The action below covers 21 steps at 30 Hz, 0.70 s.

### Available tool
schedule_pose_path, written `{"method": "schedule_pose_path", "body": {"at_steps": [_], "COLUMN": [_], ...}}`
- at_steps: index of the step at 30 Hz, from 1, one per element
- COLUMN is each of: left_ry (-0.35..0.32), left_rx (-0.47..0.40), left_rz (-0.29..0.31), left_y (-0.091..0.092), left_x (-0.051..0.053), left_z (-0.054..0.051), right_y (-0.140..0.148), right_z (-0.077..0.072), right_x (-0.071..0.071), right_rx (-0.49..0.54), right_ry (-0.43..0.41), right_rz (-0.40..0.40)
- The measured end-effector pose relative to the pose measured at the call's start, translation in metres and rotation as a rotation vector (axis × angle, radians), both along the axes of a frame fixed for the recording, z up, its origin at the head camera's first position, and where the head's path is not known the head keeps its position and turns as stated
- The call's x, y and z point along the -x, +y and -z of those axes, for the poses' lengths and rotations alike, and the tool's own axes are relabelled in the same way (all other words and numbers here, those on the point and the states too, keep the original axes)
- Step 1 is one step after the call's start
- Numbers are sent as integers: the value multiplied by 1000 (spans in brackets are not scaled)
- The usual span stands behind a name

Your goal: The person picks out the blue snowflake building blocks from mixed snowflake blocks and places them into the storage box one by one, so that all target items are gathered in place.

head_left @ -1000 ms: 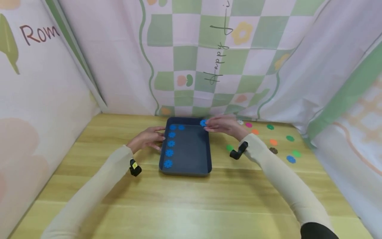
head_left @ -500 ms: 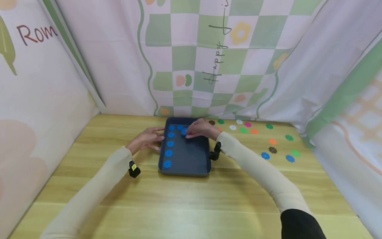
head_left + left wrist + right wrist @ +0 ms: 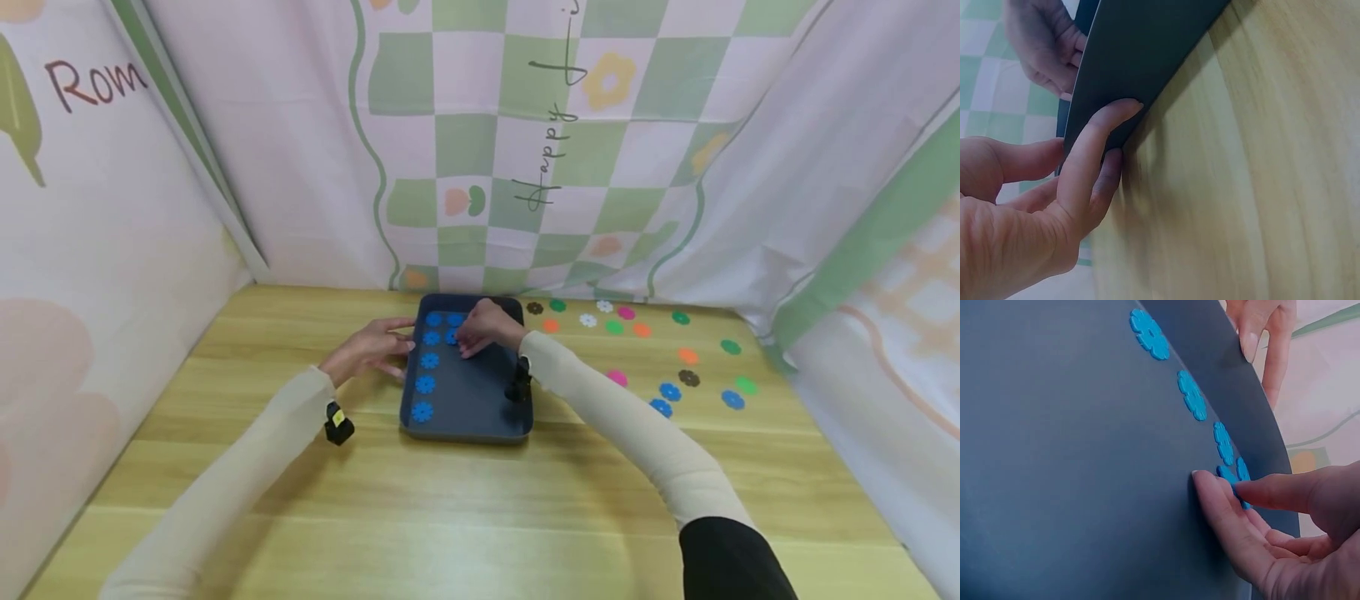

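Note:
A dark grey baking tray [image 3: 480,400] lies on the wooden table. Flat blue flower-shaped pieces line its left side, such as one near piece [image 3: 422,412], and a few sit at its far left corner. At the tray's left wall is my left hand [image 3: 369,348], one fingertip over the rim and other fingers against the outside wall [image 3: 1132,56]. My right hand [image 3: 486,327] reaches inside the tray, where thumb and finger pinch a blue flower-shaped piece [image 3: 1227,475] low over the base beside the placed ones. The fingers partly cover that piece.
Loose flower-shaped pieces in several colours are scattered on the table right of the tray, among them an orange piece [image 3: 687,357], a brown piece [image 3: 688,378] and a blue piece [image 3: 732,400]. A checked curtain [image 3: 465,146] hangs behind the table.
My right hand has moved left from the tray's far right rim, carrying the blue piece to the second row near the left column. My left hand has stayed at the wall.

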<state>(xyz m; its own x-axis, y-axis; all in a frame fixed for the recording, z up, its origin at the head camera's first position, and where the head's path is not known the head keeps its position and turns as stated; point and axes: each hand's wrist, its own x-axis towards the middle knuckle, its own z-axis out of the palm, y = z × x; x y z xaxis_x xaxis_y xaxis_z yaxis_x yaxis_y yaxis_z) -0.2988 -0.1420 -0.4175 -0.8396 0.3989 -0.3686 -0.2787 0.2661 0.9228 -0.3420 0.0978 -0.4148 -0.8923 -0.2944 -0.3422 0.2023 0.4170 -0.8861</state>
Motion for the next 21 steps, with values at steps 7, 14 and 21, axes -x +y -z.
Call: {"method": "schedule_pose_path", "body": {"at_steps": [7,14,21], "left_ry": [0,2,4], "left_rx": [2,13,26], "left_rz": [3,-2,-11], "left_y": [2,3,4], "left_x": [-1,-2,-2], "left_z": [-3,-5,-3], "right_y": [5,14,30], "right_z": [-3,-15,-20], "right_x": [0,-3,-8], "right_rx": [-72,-216,-204], "right_ry": [51,145,194], "right_rz": [-21,-106,-149]}}
